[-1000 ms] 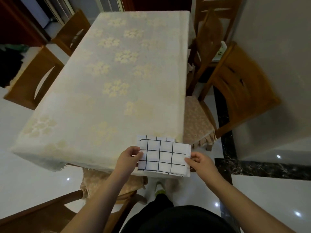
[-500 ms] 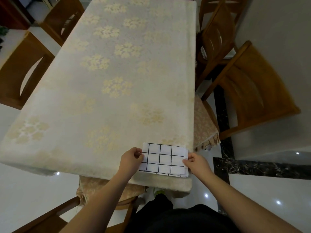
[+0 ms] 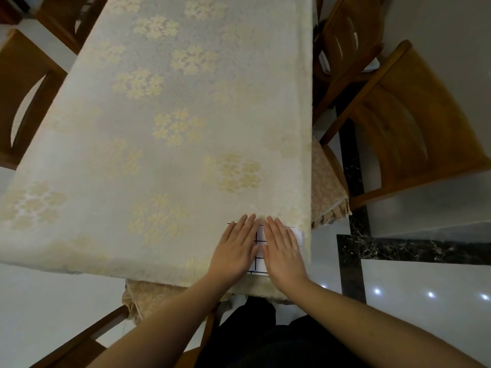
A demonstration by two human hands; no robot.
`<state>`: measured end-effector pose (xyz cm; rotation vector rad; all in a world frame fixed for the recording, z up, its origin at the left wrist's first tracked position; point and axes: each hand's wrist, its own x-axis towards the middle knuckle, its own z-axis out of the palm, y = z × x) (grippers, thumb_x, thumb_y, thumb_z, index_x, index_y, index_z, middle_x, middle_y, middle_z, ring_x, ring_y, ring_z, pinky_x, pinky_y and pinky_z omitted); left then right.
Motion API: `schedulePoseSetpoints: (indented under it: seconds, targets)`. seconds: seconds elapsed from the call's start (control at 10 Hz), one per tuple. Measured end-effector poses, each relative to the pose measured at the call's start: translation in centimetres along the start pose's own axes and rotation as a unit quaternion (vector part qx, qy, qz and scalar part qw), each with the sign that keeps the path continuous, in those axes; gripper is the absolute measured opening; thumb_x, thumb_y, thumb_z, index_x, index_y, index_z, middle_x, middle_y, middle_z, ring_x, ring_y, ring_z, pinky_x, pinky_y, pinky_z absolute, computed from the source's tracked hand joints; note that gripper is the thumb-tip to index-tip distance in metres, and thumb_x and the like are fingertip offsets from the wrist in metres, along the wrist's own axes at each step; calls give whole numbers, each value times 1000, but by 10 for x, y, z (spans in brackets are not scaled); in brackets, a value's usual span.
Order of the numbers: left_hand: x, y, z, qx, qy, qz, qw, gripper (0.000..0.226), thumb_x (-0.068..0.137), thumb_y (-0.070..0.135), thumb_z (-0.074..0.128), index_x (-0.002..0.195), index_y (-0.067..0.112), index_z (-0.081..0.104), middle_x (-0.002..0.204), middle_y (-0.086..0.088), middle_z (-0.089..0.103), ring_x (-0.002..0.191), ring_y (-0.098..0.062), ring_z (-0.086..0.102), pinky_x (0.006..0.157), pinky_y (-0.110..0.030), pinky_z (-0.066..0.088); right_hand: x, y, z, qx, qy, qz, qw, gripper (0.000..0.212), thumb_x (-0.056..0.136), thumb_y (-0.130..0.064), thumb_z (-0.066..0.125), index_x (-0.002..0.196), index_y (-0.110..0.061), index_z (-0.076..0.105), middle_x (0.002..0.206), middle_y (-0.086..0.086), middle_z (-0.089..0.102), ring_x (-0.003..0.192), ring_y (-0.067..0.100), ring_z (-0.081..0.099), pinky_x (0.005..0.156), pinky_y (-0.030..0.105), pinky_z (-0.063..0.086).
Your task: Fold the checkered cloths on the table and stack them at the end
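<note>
Both hands, left hand (image 3: 235, 249) and right hand (image 3: 283, 252), went from pinching edges to lying flat, fingers straight together, on folded checkered cloth (image 3: 259, 251) at table (image 3: 159, 128) corner, mostly covered.

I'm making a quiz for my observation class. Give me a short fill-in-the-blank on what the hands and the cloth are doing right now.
1. Both hands lie flat, with straight fingers, on the folded ____ cloth.
2. The cloth rests near the table's near ____ corner, as the person sees it.
3. The left hand and right hand lie side by side, palms facing ____.
4. Wooden ____ stand around the table.

Missing words: checkered; right; down; chairs
</note>
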<state>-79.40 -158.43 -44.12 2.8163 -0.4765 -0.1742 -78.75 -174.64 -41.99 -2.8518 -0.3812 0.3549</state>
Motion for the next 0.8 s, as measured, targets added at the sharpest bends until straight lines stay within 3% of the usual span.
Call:
schedulePoseSetpoints:
  seconds: [0.1, 0.4, 0.6, 0.7, 0.8]
  targets:
    - [-1, -3, 7, 16, -43, -4, 999, 60, 104, 46, 30, 154, 13, 23, 162, -3, 18, 150, -18, 12, 119, -41, 18, 3, 3, 11, -10, -57, 19, 998, 59, 96, -35, 30, 145, -6, 42, 154, 8, 37, 143, 18, 25, 116, 34, 10]
    - [-10, -28, -2, 43, -84, -50, 994, 77, 96, 65, 27, 156, 20, 10, 164, 1, 5, 151, -18, 1, 121, -43, 6, -7, 33, 12, -40, -60, 32, 997, 73, 97, -56, 26, 154, -10, 22, 162, 6, 17, 149, 18, 13, 118, 39, 10]
    - [-3, -32, -14, 40, -160, -52, 985, 88, 89, 77, 13, 156, 21, -3, 163, 3, -9, 150, -21, -6, 120, -43, 1, -6, 46, 3, -29, -107, 24, 994, 80, 96, -64, 16, 151, -17, -18, 159, -1, -25, 147, 14, -22, 116, 33, -17]
    - [7, -25, -31, 41, -195, -61, 978, 90, 91, 70, 34, 155, 22, -6, 162, 4, -15, 150, -20, -10, 122, -43, 4, -5, 46, -5, 0, -127, 11, 992, 81, 96, -64, 20, 151, -22, -22, 158, -3, -30, 145, 13, -27, 116, 31, -19]
    - [23, -14, -54, 32, -200, -70, 977, 74, 95, 54, 45, 154, 21, 17, 163, 2, 8, 149, -20, 11, 120, -42, 15, 3, 47, -23, 24, -167, 3, 986, 81, 97, -59, 33, 155, -22, -9, 162, -1, -19, 149, 15, -17, 118, 35, -9]
